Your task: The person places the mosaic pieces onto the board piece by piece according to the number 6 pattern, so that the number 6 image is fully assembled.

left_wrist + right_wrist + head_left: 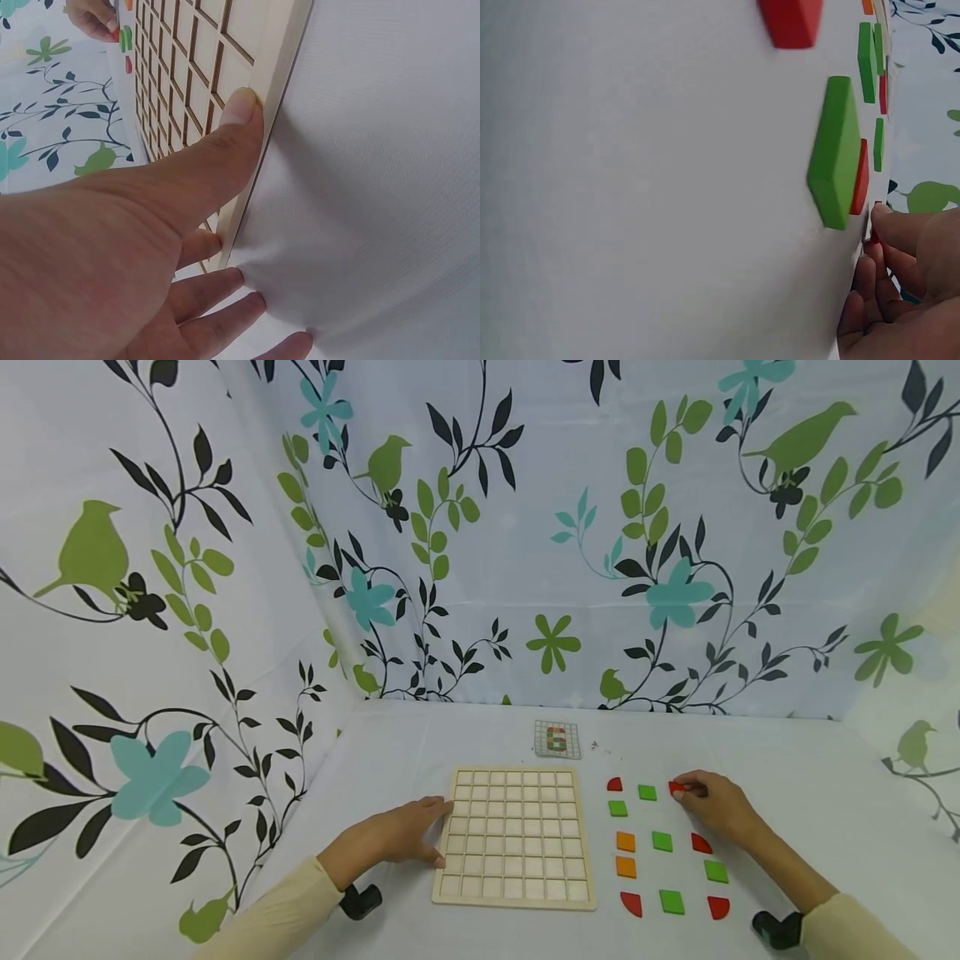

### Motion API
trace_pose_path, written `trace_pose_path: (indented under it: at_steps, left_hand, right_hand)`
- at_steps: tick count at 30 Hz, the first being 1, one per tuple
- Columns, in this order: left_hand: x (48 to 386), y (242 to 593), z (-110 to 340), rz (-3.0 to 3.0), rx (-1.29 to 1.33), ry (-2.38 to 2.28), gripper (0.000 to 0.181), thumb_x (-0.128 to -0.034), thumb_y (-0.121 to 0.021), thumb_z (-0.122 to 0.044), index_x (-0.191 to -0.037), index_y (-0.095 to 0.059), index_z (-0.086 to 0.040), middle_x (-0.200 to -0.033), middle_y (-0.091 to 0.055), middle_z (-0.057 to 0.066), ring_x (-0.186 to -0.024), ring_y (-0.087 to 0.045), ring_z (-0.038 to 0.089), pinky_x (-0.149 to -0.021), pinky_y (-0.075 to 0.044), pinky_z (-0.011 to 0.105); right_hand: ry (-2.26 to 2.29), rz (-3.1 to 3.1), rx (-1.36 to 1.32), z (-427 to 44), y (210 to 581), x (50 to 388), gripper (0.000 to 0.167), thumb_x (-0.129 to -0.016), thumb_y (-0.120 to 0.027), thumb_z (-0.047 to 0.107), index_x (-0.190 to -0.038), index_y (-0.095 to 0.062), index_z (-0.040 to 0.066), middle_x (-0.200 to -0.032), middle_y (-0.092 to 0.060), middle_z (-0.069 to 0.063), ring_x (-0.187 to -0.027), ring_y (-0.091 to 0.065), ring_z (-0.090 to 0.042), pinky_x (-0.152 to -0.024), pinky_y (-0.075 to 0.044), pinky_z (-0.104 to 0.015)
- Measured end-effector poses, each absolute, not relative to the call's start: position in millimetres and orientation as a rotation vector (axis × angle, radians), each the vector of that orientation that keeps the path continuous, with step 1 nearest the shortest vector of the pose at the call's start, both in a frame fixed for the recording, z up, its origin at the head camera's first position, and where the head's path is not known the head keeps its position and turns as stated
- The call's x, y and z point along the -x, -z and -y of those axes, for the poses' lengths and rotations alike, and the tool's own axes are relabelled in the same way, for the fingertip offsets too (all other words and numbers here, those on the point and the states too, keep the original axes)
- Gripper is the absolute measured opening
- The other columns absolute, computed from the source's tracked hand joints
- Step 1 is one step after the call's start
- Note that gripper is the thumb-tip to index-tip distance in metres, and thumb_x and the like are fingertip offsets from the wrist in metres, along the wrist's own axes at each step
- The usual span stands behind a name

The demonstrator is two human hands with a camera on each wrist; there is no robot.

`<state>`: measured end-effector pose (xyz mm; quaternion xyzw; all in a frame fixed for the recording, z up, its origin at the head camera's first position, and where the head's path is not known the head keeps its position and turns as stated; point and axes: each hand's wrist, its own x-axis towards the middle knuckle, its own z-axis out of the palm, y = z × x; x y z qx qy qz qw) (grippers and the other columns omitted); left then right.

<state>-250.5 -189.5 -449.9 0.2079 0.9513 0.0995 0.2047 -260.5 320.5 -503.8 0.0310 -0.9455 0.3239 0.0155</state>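
Observation:
A light wooden grid board (513, 839) with square cells lies on the white-covered table. At its left edge is my left hand (405, 831); in the left wrist view the thumb (241, 112) rests on the board's rim and the other fingers spread beside it. To the right of the board, my right hand (720, 806) pinches a red piece (677, 787) between thumb and fingers at the top right of the loose pieces. A red quarter-round piece (702, 843) and a green square (716, 871) lie just below that hand.
A small card (557, 739) with a coloured grid picture lies behind the board. Two orange squares (626, 842) sit beside the board's right edge, among several green squares (672, 902) and red quarter-rounds (632, 904). A patterned curtain (555, 568) hangs behind the table.

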Motion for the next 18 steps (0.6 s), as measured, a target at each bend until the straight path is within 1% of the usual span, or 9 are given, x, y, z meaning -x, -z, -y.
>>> trace_pose_path:
  at_steps: [4,8,13,18]
  left_hand:
    - [250.8,451.4,189.8,-2.661,-0.58,-0.278,0.093,-0.0865,-0.087,-0.041,-0.161,-0.042,-0.009,-0.168,-0.039,0.015,-0.155,-0.039,0.036,-0.124,-0.037,0.053]
    - [251.2,451.8,189.0,-2.663,-0.577,-0.274,0.093,-0.0862,-0.087,-0.041,-0.161,-0.042,-0.009,-0.167,-0.039,0.015,-0.154,-0.039,0.035,-0.124,-0.037,0.052]
    - [251.3,450.0,188.7,-2.656,-0.577,-0.286,0.092,-0.087,-0.087,-0.039,-0.161,-0.041,-0.009,-0.168,-0.038,0.015,-0.155,-0.038,0.036,-0.124,-0.037,0.053]
    - [251.4,448.0,188.1,-2.653,-0.578,-0.289,0.092,-0.0876,-0.087,-0.038,-0.162,-0.041,-0.008,-0.168,-0.038,0.016,-0.155,-0.038,0.037,-0.124,-0.036,0.054]
  right_hand:
    - [-1.003,2.942,-0.118,-317.0,497.4,262.8,0.035,-0.102,-0.069,0.013,-0.129,-0.066,-0.008,-0.119,-0.069,-0.025,-0.101,-0.062,-0.033,-0.093,-0.061,-0.052]
    - [-1.027,2.94,-0.155,-308.7,490.6,264.6,0.033,-0.101,-0.069,0.011,-0.129,-0.066,-0.008,-0.123,-0.069,-0.026,-0.105,-0.064,-0.036,-0.096,-0.06,-0.054]
    - [-1.051,2.938,-0.185,-291.1,483.8,266.4,0.033,-0.102,-0.068,0.011,-0.13,-0.067,-0.005,-0.124,-0.07,-0.024,-0.111,-0.065,-0.04,-0.096,-0.06,-0.054]
    - [-1.064,2.92,-0.217,-268.2,480.6,268.8,0.031,-0.101,-0.07,0.013,-0.128,-0.069,-0.003,-0.122,-0.072,-0.021,-0.11,-0.066,-0.037,-0.096,-0.061,-0.052]
